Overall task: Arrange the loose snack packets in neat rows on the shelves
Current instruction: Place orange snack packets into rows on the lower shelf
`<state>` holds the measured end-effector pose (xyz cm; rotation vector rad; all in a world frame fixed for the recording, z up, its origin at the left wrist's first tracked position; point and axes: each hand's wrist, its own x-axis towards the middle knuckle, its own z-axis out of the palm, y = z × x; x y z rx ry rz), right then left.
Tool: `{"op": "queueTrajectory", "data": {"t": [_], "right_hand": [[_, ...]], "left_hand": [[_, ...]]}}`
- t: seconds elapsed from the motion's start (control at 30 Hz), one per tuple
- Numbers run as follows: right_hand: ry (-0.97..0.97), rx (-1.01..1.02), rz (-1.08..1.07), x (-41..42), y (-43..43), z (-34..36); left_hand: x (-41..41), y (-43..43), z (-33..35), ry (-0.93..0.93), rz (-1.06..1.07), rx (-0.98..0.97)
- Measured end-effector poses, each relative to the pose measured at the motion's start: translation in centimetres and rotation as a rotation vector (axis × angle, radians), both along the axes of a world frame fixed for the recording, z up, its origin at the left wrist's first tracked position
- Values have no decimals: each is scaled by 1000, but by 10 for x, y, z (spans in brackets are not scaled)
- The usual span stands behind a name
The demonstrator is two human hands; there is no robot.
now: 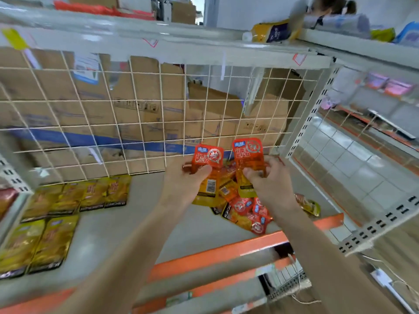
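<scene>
My left hand (181,184) grips an orange-and-yellow snack packet (207,158) upright above the grey shelf (145,211). My right hand (269,177) grips a second packet of the same kind (248,152) beside it, slightly higher. Below both hands lies a loose heap of similar packets (244,211) at the shelf's right side. At the left, yellow packets (74,196) lie flat in neat rows, with more (38,245) nearer the front.
A white wire grid (113,123) backs the shelf, with cardboard boxes (140,105) behind it. An orange rail (226,248) edges the shelf front. Perforated white uprights (306,123) stand at the right. A shelf above (158,41) overhangs. Another person (333,5) is at the top right.
</scene>
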<state>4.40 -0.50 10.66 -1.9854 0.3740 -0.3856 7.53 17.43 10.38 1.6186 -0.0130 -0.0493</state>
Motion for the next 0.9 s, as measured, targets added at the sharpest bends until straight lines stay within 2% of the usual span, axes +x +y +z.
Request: {"op": "queueTrajectory", "data": {"t": [0.13,0.27,0.5,0.57,0.67,0.77,0.83,0.9], "right_hand": [[20,-68,44,-21,8,-4],[73,39,120,-49,7,-3],[128,108,289,-96,5,-4],[144,241,310,-107,6,-8],[146,388,287,-119,10,-9],[136,445,257,-132,18,-8],[143,452,253,-141,25,-12],[144,492,244,-148,31,-15]], "left_hand": [[-28,6,-2,21,113,25],[-57,2,-6,72,196,27],[-116,-9,-4,236,110,-59],[-127,-7,-6,243,100,-133],[-147,1,-6,296,58,-352],[-165,11,-7,357,46,-507],[-175,19,-9,370,73,-547],[-182,28,-9,337,148,-508]]}}
